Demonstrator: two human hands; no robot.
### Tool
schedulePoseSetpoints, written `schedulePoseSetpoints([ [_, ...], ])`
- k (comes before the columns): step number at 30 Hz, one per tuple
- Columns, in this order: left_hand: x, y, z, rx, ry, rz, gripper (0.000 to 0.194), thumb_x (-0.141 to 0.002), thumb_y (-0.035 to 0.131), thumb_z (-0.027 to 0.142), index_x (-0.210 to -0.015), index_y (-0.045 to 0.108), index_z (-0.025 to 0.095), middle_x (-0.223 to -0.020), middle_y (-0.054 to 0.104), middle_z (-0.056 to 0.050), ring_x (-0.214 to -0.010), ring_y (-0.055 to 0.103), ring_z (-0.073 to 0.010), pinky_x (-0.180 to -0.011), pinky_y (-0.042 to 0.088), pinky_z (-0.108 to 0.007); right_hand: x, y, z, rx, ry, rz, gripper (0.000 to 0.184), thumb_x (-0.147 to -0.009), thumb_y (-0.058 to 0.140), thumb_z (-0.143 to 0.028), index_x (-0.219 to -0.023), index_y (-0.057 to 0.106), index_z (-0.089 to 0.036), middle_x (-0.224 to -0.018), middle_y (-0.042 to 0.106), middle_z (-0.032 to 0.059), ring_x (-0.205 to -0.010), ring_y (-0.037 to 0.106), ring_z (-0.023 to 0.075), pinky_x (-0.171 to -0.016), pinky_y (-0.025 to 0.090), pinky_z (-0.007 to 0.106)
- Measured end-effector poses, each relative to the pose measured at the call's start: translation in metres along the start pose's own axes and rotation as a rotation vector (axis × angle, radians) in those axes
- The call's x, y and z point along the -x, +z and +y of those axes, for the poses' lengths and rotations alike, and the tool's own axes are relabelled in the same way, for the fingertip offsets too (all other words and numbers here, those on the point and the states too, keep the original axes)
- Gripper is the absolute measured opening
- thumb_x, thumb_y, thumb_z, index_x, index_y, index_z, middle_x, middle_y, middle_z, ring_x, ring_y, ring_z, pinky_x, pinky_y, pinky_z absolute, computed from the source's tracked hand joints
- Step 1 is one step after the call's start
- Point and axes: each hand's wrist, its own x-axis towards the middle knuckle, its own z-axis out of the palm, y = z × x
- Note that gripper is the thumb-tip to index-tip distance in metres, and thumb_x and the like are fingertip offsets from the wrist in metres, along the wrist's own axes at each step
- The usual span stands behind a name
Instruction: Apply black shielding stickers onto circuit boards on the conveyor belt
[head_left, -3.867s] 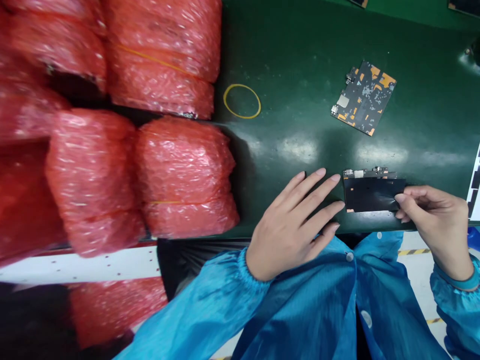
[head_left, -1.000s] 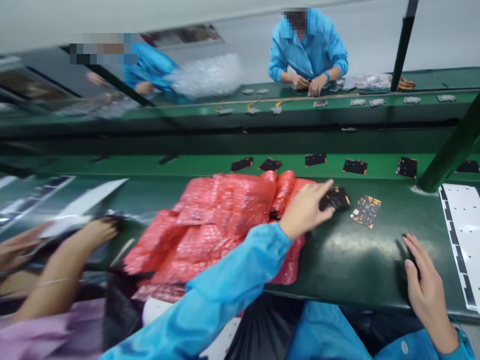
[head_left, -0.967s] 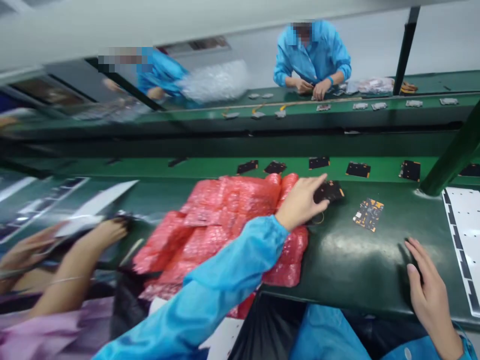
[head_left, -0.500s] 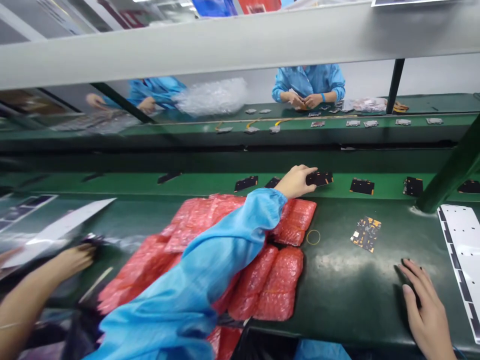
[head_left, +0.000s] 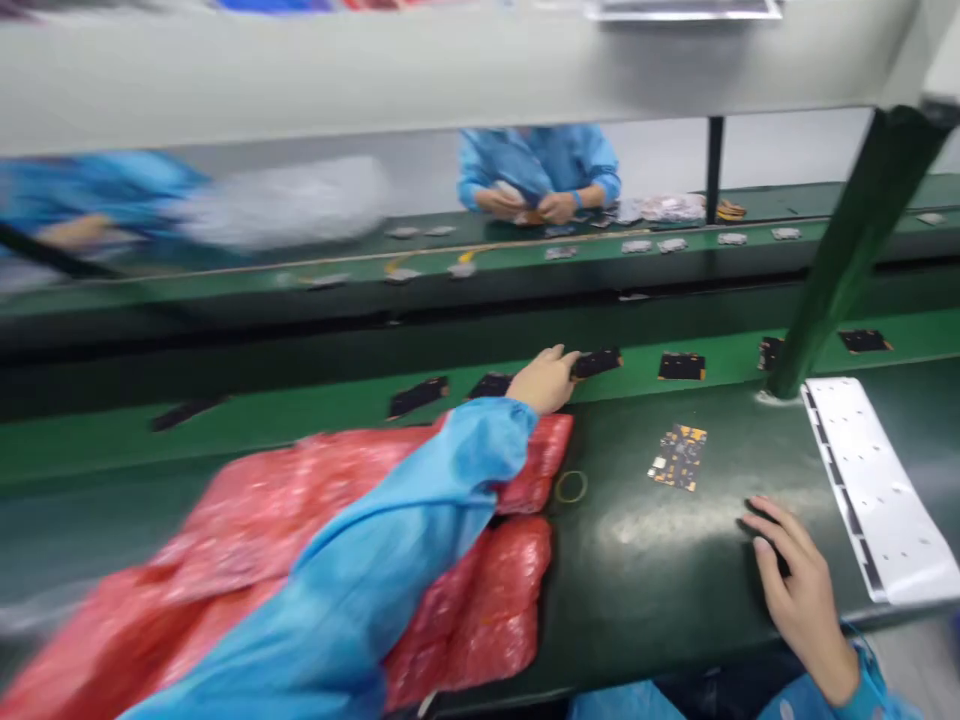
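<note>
"I'm on the head feed, working left to right. What's first?"

"Red bubble-wrap bags (head_left: 480,640) lie heaped on the dark green workbench (head_left: 637,630), with a blue sleeve (head_left: 390,520) stretched across them. Further back, a row of black boards (head_left: 418,397) sits on a green belt (head_left: 330,430)."

"And the left hand (head_left: 544,380)?"

"I see it reaching out over the bags, its fingers curled, with a black circuit board (head_left: 596,362) right at the fingertips on the belt. The frame's too blurred for me to tell whether it's pinched."

"What's on the bench?"

"A thin rubber band (head_left: 571,487) lies near the bags, and a printed circuit board with orange patches (head_left: 679,457) lies flat just to its right."

"Right hand (head_left: 795,600)?"

"It's resting on the bench with the fingers spread, holding nothing, just beside a white sheet with black strips (head_left: 874,490)."

"Beyond the belt?"

"I can see a green post (head_left: 847,270) at the right, and a co-worker (head_left: 536,165) across the line, both hands together over a farther bench."
</note>
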Motion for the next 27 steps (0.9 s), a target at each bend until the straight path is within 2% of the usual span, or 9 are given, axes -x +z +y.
schedulePoseSetpoints([
  [3,0.000,0.016,0.079,0.081,0.224,0.054,0.058,-0.096,0.050,0.026,-0.152,0.053,0.012,-0.163,0.048,-0.018,-0.153,0.044,-0.0326,-0.130,0.033,-0.048,-0.002,-0.012,-0.019,-0.062,-0.035,0.068,0.030,-0.102,0.052,-0.014,-0.116,0.076,-0.025,-0.125,0.077,0.0087,-0.123,0.071,0.0251,-0.105,0.060,0.045],
  [6,0.018,0.034,0.185,0.219,0.595,0.141,0.049,-0.101,0.050,0.031,-0.147,0.060,0.018,-0.162,0.052,-0.012,-0.153,0.045,-0.0311,-0.130,0.035,-0.048,-0.001,-0.031,-0.021,-0.029,-0.041,0.140,0.032,-0.100,0.052,-0.009,-0.114,0.075,-0.027,-0.117,0.078,0.0067,-0.118,0.071,0.0227,-0.102,0.060,0.042],
  [9,0.043,0.051,0.283,0.323,0.810,0.136,0.047,-0.102,0.056,0.033,-0.146,0.062,0.018,-0.163,0.052,-0.013,-0.155,0.043,-0.0320,-0.129,0.037,-0.047,0.003,-0.061,0.002,0.169,0.019,0.213,0.032,-0.101,0.054,-0.013,-0.118,0.076,-0.028,-0.118,0.077,0.0075,-0.117,0.070,0.0241,-0.102,0.059,0.044],
  [12,0.063,0.071,0.342,0.346,0.863,0.082,0.055,-0.104,0.057,0.039,-0.153,0.055,0.015,-0.165,0.048,-0.017,-0.155,0.045,-0.0329,-0.127,0.040,-0.047,0.008,-0.099,0.042,0.474,0.140,0.107,0.037,-0.104,0.053,-0.025,-0.137,0.070,-0.027,-0.147,0.067,0.0105,-0.144,0.055,0.0352,-0.116,0.048,0.060],
  [15,0.075,0.091,0.354,0.323,0.901,0.086,0.059,-0.106,0.053,0.042,-0.158,0.048,0.015,-0.169,0.042,-0.017,-0.159,0.038,-0.0345,-0.129,0.035,-0.053,0.016,-0.133,0.079,0.698,0.303,-0.090,0.049,-0.108,0.046,-0.032,-0.155,0.056,-0.027,-0.166,0.050,0.0073,-0.157,0.038,0.0419,-0.122,0.034,0.072],
  [18,0.084,0.102,0.339,0.313,0.924,0.110,0.057,-0.108,0.050,0.043,-0.159,0.048,0.017,-0.170,0.041,-0.014,-0.161,0.032,-0.0349,-0.130,0.032,-0.056,0.025,-0.154,0.102,0.785,0.386,-0.124,0.053,-0.111,0.038,-0.035,-0.162,0.046,-0.026,-0.171,0.041,0.0064,-0.159,0.035,0.0410,-0.123,0.032,0.072],
  [21,0.092,0.103,0.326,0.345,0.907,0.115,0.056,-0.107,0.050,0.045,-0.156,0.052,0.016,-0.168,0.044,-0.013,-0.160,0.034,-0.0350,-0.130,0.033,-0.054,0.027,-0.163,0.113,0.763,0.364,-0.129,0.054,-0.111,0.035,-0.036,-0.164,0.044,-0.027,-0.172,0.039,0.0065,-0.160,0.033,0.0396,-0.124,0.030,0.073],
  [25,0.099,0.099,0.333,0.429,0.964,0.051,0.072,-0.099,0.065,0.052,-0.160,0.047,0.019,-0.169,0.043,-0.012,-0.163,0.028,-0.0362,-0.132,0.029,-0.057,0.023,-0.166,0.107,0.694,0.283,-0.035,0.050,-0.109,0.038,-0.032,-0.156,0.054,-0.025,-0.168,0.047,0.0111,-0.159,0.035,0.0401,-0.121,0.031,0.075],
  [27,0.101,0.098,0.342,0.470,1.002,-0.007,0.075,-0.094,0.072,0.052,-0.159,0.049,0.024,-0.168,0.045,-0.009,-0.162,0.029,-0.0356,-0.132,0.030,-0.059,0.025,-0.168,0.093,0.637,0.232,0.084,0.042,-0.108,0.043,-0.031,-0.142,0.066,-0.022,-0.156,0.060,0.0139,-0.149,0.050,0.0369,-0.119,0.042,0.066],
])
